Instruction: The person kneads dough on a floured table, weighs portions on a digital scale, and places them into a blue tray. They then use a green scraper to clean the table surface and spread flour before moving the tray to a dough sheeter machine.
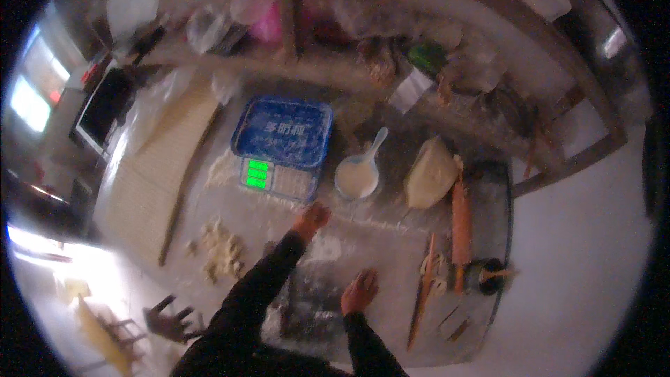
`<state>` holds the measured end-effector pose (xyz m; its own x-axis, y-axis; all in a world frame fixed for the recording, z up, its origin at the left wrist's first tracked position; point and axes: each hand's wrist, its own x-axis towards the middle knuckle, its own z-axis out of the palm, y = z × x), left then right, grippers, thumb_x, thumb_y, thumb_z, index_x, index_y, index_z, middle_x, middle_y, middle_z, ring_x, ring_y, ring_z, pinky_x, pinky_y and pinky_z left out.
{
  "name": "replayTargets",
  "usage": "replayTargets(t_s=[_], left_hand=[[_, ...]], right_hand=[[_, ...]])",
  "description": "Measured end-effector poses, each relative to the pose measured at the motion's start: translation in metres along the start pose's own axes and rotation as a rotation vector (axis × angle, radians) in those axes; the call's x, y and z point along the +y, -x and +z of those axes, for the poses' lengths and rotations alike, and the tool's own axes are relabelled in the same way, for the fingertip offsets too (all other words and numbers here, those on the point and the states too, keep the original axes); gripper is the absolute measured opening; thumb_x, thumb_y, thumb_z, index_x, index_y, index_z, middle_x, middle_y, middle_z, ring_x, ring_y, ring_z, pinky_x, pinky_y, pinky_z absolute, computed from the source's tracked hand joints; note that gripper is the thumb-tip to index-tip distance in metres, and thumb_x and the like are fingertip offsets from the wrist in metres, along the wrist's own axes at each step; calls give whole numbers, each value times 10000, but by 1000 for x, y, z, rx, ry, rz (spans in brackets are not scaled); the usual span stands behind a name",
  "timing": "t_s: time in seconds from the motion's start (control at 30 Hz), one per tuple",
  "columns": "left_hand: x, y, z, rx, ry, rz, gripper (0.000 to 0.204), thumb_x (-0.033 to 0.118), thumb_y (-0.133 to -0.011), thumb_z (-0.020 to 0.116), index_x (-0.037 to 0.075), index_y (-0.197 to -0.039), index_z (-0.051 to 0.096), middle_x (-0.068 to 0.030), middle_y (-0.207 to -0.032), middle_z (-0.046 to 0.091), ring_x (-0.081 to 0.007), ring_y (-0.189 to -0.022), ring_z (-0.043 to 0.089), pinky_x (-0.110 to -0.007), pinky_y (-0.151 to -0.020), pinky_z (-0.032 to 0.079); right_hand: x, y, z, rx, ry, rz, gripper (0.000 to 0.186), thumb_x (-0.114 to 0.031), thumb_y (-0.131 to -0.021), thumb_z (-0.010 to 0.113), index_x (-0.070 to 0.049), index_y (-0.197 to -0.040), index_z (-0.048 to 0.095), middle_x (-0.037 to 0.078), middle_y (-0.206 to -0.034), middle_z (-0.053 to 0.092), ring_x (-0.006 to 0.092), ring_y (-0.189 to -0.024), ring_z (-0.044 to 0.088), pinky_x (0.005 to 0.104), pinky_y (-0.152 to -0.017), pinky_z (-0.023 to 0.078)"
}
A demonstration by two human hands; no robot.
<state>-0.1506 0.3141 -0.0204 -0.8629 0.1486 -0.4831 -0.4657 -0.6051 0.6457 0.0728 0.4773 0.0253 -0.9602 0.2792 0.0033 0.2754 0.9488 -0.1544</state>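
My left hand (312, 219) is curled just below a digital scale (282, 180) with a blue floury tray (282, 131) on top. My right hand (359, 292) lies lower on the floury worktop (377, 244), fingers bent. What either hand holds, if anything, is hidden. Crumbly pale dough pieces (218, 250) lie left of my left arm. A white scoop (357, 176) of pale powder sits right of the scale, beside a pale dough lump (429, 174). Thick (460, 223) and thin (422, 293) wooden rollers lie at the right.
Long pale sheets (167, 174), partly under plastic, lie along the left. A black cup (488, 276) and small tools (457, 321) sit at the right edge. A cluttered wooden shelf (265, 63) runs along the back. A chair (167, 318) stands lower left.
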Motion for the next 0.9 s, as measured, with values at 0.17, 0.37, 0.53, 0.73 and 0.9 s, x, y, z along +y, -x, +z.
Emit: replayTargets(t_s=[0.17, 0.37, 0.53, 0.73, 0.9], left_hand=[[24, -46, 71, 35, -86, 107, 276, 273, -875, 540, 48, -1034, 552, -52, -917, 571, -141, -778, 566, -275, -639, 485], [20, 2, 36, -76, -534, 259, 322, 232, -841, 610, 42, -1093, 548, -100, -967, 597, -204, -856, 564, -353, -727, 470], [74, 126, -60, 353, -1092, 580, 363, 234, -806, 622, 47, -1111, 559, -172, -1140, 548, -341, -1008, 532, -420, -841, 438], [171, 246, -213, 871, -1495, 682, 627, 301, -768, 664, 55, -1285, 407, -213, -1342, 354, -375, -1210, 366, -425, -993, 328], [179, 259, -351, 961, -1772, 627, 675, 355, -769, 661, 59, -1309, 385, -231, -1352, 335, -401, -1217, 350, -455, -988, 327]], right_hand=[[-5, -11, 11, 71, -28, -77, 452, -147, -837, 502, 2, -1252, 403, 212, -1367, 323, 361, -1259, 318, 488, -1006, 265], [-20, -19, 7, 26, -15, -51, 416, -136, -845, 487, 12, -1228, 422, 216, -1339, 354, 365, -1250, 333, 480, -997, 275], [-34, -19, 9, 63, 23, -61, 417, -149, -826, 506, 13, -1206, 450, 224, -1329, 370, 370, -1238, 350, 456, -988, 297], [-40, -17, 27, 136, -10, -74, 454, -215, -864, 483, -5, -1261, 423, 210, -1343, 368, 352, -1280, 304, 484, -998, 290], [-67, 8, 19, 31, -182, -78, 544, -280, -870, 504, 5, -1310, 362, 218, -1333, 378, 377, -1256, 328, 472, -1023, 263]])
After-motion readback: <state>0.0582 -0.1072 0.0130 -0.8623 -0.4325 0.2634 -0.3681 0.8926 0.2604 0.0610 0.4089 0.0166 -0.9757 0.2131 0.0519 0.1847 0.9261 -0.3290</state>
